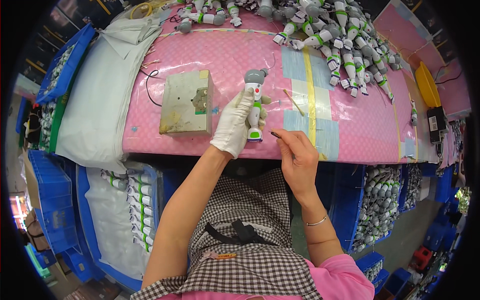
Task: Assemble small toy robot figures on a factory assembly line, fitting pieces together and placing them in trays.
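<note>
White-gloved left hand (pixel 234 127) clamped on an elongated grey, white and green plastic figure (pixel 254 115) at the view's twelve o'clock. Bare right hand (pixel 300 157), at the figure's five o'clock, pinches a slender dark object (pixel 275 134).

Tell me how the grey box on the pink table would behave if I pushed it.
The grey box looks stiff, judging by its flat faces and squared edges. That same shape makes it unlikely to roll. It may slide fairly easily, since the pink table cover looks glossy, though the dark cord by its left side might drag.
</note>
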A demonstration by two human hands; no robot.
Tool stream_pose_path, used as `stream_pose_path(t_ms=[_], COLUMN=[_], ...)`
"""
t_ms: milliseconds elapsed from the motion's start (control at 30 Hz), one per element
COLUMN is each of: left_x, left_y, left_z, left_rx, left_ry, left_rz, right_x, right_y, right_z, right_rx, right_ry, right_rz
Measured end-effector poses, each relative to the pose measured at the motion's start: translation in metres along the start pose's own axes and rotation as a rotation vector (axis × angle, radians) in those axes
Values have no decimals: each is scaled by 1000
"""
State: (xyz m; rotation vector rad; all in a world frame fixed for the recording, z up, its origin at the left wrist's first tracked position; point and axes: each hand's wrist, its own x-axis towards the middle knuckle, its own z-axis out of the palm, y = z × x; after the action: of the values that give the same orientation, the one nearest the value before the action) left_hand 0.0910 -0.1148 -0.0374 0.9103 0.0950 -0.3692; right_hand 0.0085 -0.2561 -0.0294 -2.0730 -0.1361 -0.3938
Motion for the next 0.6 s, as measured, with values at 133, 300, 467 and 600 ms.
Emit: stream_pose_path(t_ms=[133, 300, 467, 600], left_x=[1, -1, 2, 1], left_y=[-1, 0, -4, -2], left_z=[5, 6, 1, 4], left_rx=[121, 124, 86, 83], left_ry=[47, 42, 0, 16], left_rz=[33, 17, 34, 58], right_x=[0, -1, 1, 1], right_y=[9, 13, 11, 12], right_z=[2, 9, 16, 17], right_rx=[-72, -225, -210, -199], right_ry=[-26, 1, 18, 26], right_rz=[-46, -216, -213, -220])
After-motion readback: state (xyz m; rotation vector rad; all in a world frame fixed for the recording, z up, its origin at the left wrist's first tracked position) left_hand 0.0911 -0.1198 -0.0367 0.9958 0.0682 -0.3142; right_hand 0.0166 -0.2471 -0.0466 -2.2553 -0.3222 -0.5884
